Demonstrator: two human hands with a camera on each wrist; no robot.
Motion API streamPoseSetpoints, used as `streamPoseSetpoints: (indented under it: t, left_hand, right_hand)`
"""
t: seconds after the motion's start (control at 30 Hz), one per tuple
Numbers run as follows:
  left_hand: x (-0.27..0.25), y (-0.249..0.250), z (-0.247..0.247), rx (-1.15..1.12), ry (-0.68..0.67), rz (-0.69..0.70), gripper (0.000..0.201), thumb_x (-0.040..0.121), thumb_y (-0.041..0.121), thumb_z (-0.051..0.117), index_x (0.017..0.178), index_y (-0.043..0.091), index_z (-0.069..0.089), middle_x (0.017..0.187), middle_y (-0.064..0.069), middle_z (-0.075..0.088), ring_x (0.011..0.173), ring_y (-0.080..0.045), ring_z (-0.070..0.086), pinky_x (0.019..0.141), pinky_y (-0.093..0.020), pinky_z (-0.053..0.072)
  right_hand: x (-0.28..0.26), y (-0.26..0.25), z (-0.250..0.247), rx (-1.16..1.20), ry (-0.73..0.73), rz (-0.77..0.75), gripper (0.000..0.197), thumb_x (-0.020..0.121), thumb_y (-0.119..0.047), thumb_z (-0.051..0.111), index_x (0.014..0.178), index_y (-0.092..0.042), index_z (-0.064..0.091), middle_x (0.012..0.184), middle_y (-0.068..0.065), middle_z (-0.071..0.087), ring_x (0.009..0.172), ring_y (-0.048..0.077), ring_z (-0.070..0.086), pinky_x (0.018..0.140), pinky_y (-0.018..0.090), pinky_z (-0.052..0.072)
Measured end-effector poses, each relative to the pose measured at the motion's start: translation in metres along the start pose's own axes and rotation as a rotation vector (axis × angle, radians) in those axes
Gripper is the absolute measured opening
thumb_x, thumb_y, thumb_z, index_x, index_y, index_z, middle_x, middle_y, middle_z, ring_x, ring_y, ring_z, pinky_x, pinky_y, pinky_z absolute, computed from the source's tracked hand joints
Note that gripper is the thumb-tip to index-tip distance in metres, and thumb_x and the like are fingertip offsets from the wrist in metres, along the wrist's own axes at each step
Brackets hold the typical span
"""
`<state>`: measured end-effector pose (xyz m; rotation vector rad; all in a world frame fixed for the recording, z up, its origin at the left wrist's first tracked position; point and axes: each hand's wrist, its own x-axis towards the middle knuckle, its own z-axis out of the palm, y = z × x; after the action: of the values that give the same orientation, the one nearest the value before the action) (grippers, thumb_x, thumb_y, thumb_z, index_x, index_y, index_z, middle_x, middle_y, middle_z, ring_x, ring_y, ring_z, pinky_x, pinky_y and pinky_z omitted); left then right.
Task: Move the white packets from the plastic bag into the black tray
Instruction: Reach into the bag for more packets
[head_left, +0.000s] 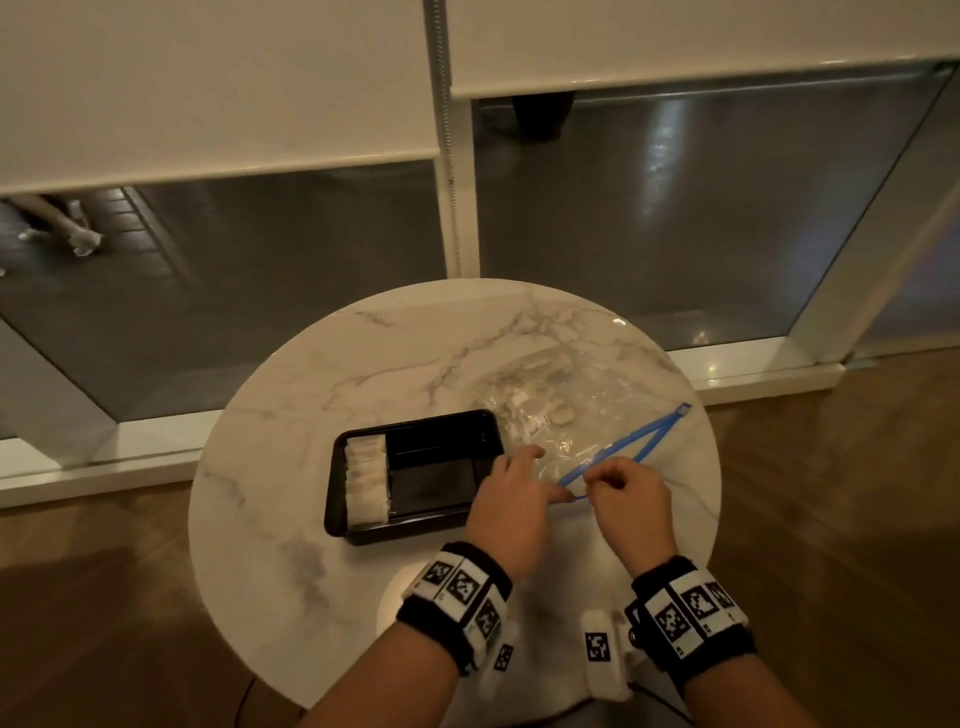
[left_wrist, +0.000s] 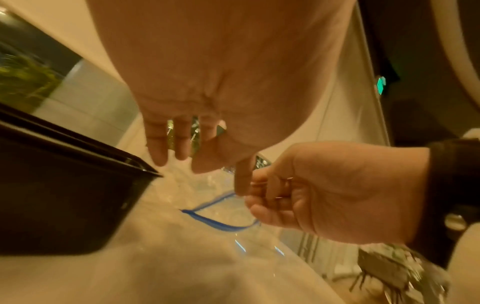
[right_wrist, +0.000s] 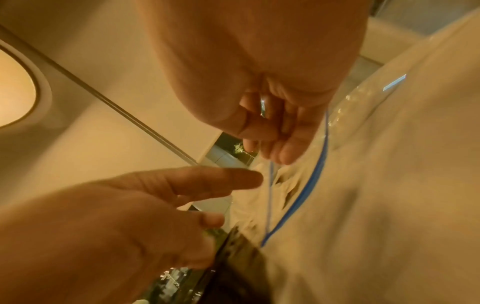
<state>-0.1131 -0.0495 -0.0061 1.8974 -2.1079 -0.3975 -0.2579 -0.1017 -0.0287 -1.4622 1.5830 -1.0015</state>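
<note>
Low in the frame, the right hand pinches the plastic bag's blue rim while the left hand's straight fingers reach toward its mouth.

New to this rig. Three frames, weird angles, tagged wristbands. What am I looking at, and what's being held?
No robot: a person works bare-handed. One picture comes from a head camera, the other two from cameras on each wrist, looking along the fingers. On the round marble table sit a black tray with white packets in its left compartment, and a clear plastic bag with a blue zip. The right hand pinches the bag's zip edge, holding the mouth open; the left hand reaches toward it, fingers extended, holding nothing.
</note>
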Motion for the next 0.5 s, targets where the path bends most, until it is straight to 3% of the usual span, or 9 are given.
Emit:
streamPoseSetpoints:
  t: [0.1,0.2,0.27,0.33,0.4,0.5]
  left_hand:
    - [0.015,0.016,0.004,0.28,-0.156,-0.06,0.047,0.101,0.02,0.047,0.146,0.032,0.05,0.16,-0.013,0.021,0.14,-0.037,0.027,0.111,-0.048,0.031]
    - [0.025,0.022,0.009,0.444,-0.13,-0.067,0.046,0.102,0.025,0.041,0.147,0.021,0.044,0.149,-0.013,0.039,0.134,-0.036,0.035,0.107,-0.051,0.03]
    - [0.03,0.022,0.008,0.443,-0.078,-0.086,0.047,0.101,0.024,0.041,0.147,0.014,0.042,0.142,-0.011,0.048,0.129,-0.034,0.043,0.105,-0.05,0.033]
    - [0.035,0.022,0.001,0.372,-0.031,-0.116,0.048,0.098,0.024,0.046,0.144,0.013,0.044,0.138,-0.009,0.053,0.124,-0.031,0.05,0.1,-0.046,0.04]
    - [0.038,0.02,-0.005,0.313,-0.003,-0.131,0.047,0.095,0.02,0.05,0.141,0.014,0.046,0.135,-0.007,0.055,0.12,-0.03,0.055,0.096,-0.044,0.044]
    - [0.036,0.012,-0.008,0.272,0.027,-0.088,0.046,0.092,0.011,0.053,0.138,0.016,0.052,0.131,-0.007,0.058,0.116,-0.03,0.058,0.092,-0.042,0.048]
  right_hand:
    - [0.008,0.013,-0.008,-0.28,-0.108,-0.045,0.033,0.083,0.007,0.055,0.103,-0.012,0.074,0.102,0.006,0.073,0.094,0.016,0.064,0.095,0.034,0.052]
    - [0.012,0.016,-0.006,-0.652,-0.211,-0.244,0.045,0.085,-0.01,0.055,0.127,-0.022,0.065,0.12,0.0,0.07,0.114,0.018,0.062,0.107,0.039,0.042]
    - [0.012,0.013,-0.001,-0.863,-0.283,-0.266,0.042,0.089,-0.023,0.049,0.128,-0.033,0.06,0.116,-0.007,0.07,0.115,0.013,0.061,0.115,0.042,0.028]
    - [0.012,0.008,0.004,-0.965,-0.337,-0.249,0.03,0.092,-0.031,0.044,0.115,-0.033,0.062,0.108,-0.006,0.072,0.109,0.014,0.063,0.113,0.043,0.025]
    - [0.013,0.001,0.008,-1.007,-0.377,-0.231,0.024,0.092,-0.03,0.042,0.105,-0.029,0.062,0.105,-0.004,0.071,0.105,0.019,0.065,0.102,0.041,0.035]
    - [0.029,-0.004,0.016,-0.921,-0.471,-0.112,0.024,0.095,-0.024,0.045,0.111,-0.021,0.063,0.111,0.004,0.07,0.105,0.026,0.065,0.087,0.036,0.047]
